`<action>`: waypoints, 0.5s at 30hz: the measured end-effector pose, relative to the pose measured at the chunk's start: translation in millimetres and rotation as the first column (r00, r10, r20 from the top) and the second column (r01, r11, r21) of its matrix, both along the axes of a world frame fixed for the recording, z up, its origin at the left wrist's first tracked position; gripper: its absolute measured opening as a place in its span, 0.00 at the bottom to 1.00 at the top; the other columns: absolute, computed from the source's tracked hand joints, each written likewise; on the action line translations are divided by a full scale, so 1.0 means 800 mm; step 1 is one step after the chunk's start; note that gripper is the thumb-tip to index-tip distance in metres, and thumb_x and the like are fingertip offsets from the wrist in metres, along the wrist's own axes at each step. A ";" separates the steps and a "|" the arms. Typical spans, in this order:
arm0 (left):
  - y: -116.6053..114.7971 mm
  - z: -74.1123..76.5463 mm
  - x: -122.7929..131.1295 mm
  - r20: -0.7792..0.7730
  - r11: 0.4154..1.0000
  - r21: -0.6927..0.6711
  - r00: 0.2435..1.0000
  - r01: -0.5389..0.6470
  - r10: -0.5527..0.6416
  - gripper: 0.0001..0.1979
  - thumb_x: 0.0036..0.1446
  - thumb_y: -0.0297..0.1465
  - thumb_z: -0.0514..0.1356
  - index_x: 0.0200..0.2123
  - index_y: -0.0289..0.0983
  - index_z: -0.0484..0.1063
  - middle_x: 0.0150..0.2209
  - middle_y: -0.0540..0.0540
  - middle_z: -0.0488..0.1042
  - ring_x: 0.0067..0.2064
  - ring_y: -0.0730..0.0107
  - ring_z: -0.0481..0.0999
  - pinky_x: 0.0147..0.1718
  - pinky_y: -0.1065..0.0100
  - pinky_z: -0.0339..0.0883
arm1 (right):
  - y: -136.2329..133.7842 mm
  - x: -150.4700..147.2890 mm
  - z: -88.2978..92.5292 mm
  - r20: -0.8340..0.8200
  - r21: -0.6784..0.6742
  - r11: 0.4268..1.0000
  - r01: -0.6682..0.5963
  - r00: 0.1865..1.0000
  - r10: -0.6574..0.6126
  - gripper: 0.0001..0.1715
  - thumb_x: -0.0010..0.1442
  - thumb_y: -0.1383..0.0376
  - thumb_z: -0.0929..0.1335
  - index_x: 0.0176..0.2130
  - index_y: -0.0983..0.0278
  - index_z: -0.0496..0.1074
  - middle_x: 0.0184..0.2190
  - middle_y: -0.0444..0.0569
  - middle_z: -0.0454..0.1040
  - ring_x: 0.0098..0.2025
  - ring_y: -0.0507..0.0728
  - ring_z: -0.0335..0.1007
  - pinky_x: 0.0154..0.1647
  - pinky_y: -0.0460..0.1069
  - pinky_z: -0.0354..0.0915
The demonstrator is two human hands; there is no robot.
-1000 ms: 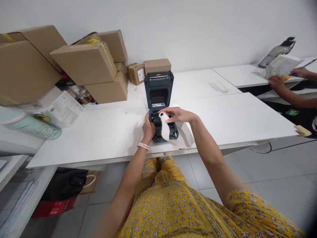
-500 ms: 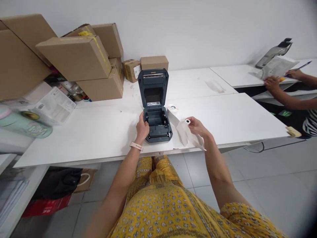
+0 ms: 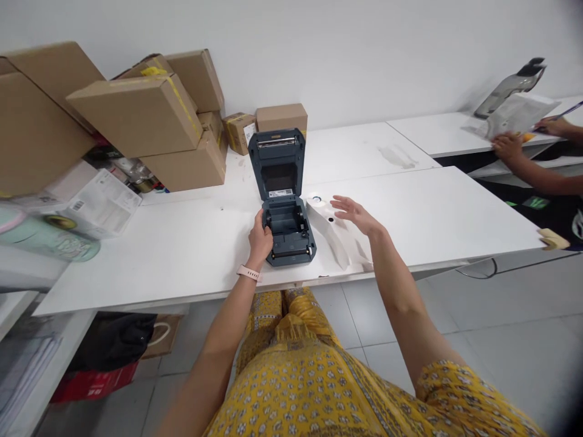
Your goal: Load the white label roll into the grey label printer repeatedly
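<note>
A dark label printer (image 3: 288, 238) stands on the white table with its lid (image 3: 279, 167) raised and its inner bay showing. My left hand (image 3: 260, 240) grips the printer's left side, thumb over the edge. To the printer's right lies a roll of white label paper (image 3: 315, 201), with a loose strip (image 3: 333, 238) trailing toward the table's front edge. A small white core (image 3: 331, 220) with a dark hole rests by the strip. Over these my right hand (image 3: 353, 213) is open, fingers spread, holding nothing.
Cardboard boxes (image 3: 136, 115) are stacked at the left, beside a white carton (image 3: 104, 203) and a mint bottle (image 3: 50, 235). Small boxes (image 3: 282, 115) stand behind the printer. At the far right, another person's hands (image 3: 507, 147) hold a white packet and a pen near a clear bottle (image 3: 507, 91).
My right hand has let go of the small white core, which now lies on the table, and its fingers have spread and lifted slightly. My left hand stays on the printer.
</note>
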State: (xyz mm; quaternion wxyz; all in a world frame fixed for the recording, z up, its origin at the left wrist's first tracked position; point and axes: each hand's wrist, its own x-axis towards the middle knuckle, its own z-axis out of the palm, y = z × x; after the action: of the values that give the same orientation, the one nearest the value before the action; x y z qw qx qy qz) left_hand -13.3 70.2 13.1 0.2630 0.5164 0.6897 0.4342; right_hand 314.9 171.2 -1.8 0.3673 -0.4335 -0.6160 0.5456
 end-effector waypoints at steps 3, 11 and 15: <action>0.000 0.000 0.000 0.016 1.000 0.012 1.000 -0.009 0.009 0.36 0.58 0.23 0.56 0.70 0.46 0.62 0.65 0.45 0.75 0.66 0.52 0.74 0.70 0.44 0.59 | 0.028 -0.025 0.021 0.180 0.068 0.995 -0.079 0.981 0.066 0.48 0.48 0.57 0.79 0.65 0.54 0.67 0.72 0.56 0.64 0.74 0.67 0.58 0.73 0.67 0.55; -0.002 0.003 0.004 0.037 1.000 0.012 0.999 -0.008 0.008 0.36 0.59 0.22 0.56 0.70 0.45 0.61 0.65 0.43 0.74 0.68 0.51 0.72 0.69 0.44 0.60 | 0.064 -0.072 0.029 0.350 0.159 0.987 -0.022 0.936 -0.035 0.43 0.39 0.62 0.78 0.55 0.68 0.71 0.54 0.62 0.77 0.54 0.69 0.75 0.61 0.65 0.70; -0.002 0.004 0.005 0.010 1.000 -0.002 1.000 -0.003 0.003 0.36 0.60 0.22 0.54 0.71 0.42 0.60 0.67 0.41 0.73 0.68 0.49 0.71 0.69 0.43 0.60 | 0.049 -0.063 0.046 0.226 0.273 0.962 0.008 0.971 -0.072 0.44 0.49 0.47 0.75 0.59 0.63 0.68 0.56 0.61 0.76 0.55 0.70 0.75 0.56 0.63 0.74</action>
State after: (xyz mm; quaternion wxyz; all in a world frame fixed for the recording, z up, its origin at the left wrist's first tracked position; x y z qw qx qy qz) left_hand -9.1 68.9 16.2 0.2664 0.5128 0.6895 0.4366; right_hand 264.5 210.0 35.0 0.3590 -0.4530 -0.7146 0.3940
